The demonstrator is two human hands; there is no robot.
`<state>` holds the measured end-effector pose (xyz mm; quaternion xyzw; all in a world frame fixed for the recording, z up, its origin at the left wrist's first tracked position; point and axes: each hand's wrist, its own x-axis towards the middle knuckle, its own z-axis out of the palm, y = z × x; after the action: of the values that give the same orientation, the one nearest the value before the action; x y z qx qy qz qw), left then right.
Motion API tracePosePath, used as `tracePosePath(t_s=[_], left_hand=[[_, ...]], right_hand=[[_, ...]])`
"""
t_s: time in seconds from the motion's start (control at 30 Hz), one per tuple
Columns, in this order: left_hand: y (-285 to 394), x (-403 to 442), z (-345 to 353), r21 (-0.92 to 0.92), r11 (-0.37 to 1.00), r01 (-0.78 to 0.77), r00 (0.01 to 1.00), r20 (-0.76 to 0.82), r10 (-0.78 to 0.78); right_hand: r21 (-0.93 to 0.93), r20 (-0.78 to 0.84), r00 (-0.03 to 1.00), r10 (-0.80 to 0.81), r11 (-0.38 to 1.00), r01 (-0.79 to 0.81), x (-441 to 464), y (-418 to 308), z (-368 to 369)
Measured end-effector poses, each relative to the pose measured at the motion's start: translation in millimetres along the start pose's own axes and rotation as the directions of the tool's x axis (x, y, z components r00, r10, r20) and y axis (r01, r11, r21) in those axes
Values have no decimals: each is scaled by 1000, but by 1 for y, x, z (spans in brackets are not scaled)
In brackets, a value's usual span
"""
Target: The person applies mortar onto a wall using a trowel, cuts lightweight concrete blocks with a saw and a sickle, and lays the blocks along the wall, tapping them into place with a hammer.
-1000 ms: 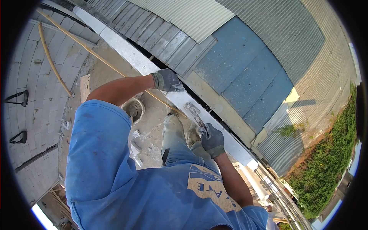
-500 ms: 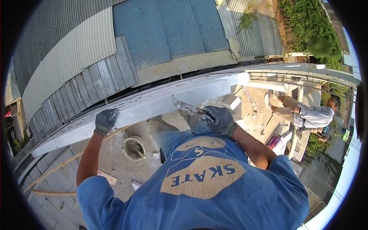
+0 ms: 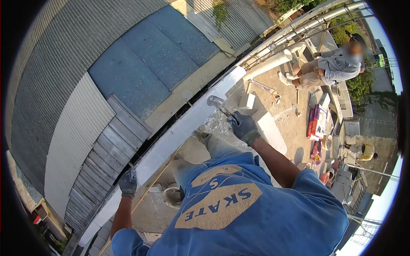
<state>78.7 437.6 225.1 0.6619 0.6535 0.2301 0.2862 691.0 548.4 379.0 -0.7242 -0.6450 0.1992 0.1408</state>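
A low wall of white blocks (image 3: 171, 138) runs diagonally in front of me, its top smeared with grey-white mortar in places. My left hand (image 3: 127, 183), in a dark grey glove, rests on the wall's top at the lower left, fingers laid over it. In my gloved right hand (image 3: 242, 126) is the handle of a mortar-coated trowel (image 3: 217, 102); its blade reaches to the inner side of the wall near its far end. A bucket (image 3: 172, 196) with grey mix stands on the floor by my legs, partly hidden by them.
White blocks (image 3: 270, 132) lie right of my right hand, with rubble (image 3: 215, 123) on the floor. A co-worker (image 3: 337, 64) stands at the upper right; another person in yellow (image 3: 366, 151) is farther off. Red-and-white bags (image 3: 317, 121) lie nearby. Metal roofs (image 3: 55, 77) border the wall's outer side.
The view has turned, so the wall now slants steeply. My right hand and the trowel have moved toward the wall's far end; my left hand still rests on the wall.
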Motion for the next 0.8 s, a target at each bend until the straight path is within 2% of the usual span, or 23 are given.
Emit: tracePosePath(t_s=[0.07,0.13,0.17,0.2,0.3,0.33,0.37,0.43,0.5,0.53,0.57,0.63,0.67,0.7,0.73,0.77,0.8], left_hand=[[-4,7,-3,95,991,-92,996,10,91],[25,8,-16,435,844,-313,950,145,277],[4,1,-8,436,844,-313,950,143,278],[-28,-6,7,326,927,-187,979,144,146],[-43,-4,11,272,960,-59,982,189,7],[-35,-1,8,175,984,-22,981,196,-13],[-27,-1,7,184,982,-30,987,159,0],[2,4,1,204,978,-44,996,84,28],[46,13,-18,374,918,-130,989,120,91],[31,9,-11,264,960,-98,994,64,84],[31,8,-12,263,961,-90,996,51,79],[37,11,-18,310,944,-115,990,111,84],[33,11,-17,391,912,-127,987,143,76],[45,12,-23,420,898,-129,985,158,68],[20,8,-12,408,897,-172,983,129,130],[23,8,-13,318,937,-144,989,61,132],[24,8,-12,472,874,-117,985,169,41]], right_hand=[[-10,14,1000,12,1000,-12,-13,-2,11],[7,57,997,60,998,-60,-20,-7,14],[7,55,997,58,998,-58,-20,-8,16],[-15,51,995,85,996,-84,-19,-7,17],[-24,27,994,104,994,-103,-20,-20,12],[-15,27,995,99,995,-99,-22,-26,11],[-16,23,995,93,996,-92,-26,-31,14],[100,-72,997,-30,994,38,-42,-44,21],[36,-51,998,-42,998,44,-51,-41,41],[38,-42,999,-5,999,6,-56,-41,47],[39,-34,999,25,999,-23,-56,-41,52],[10,-4,1000,28,1000,-28,-49,-51,46],[-20,30,998,52,998,-51,-51,-57,43],[-16,50,998,44,999,-43,-53,-70,39],[23,50,998,23,999,-25,-56,-85,34],[62,61,998,0,998,-3,-60,-98,32],[158,24,995,-99,983,94,-66,-107,38]])
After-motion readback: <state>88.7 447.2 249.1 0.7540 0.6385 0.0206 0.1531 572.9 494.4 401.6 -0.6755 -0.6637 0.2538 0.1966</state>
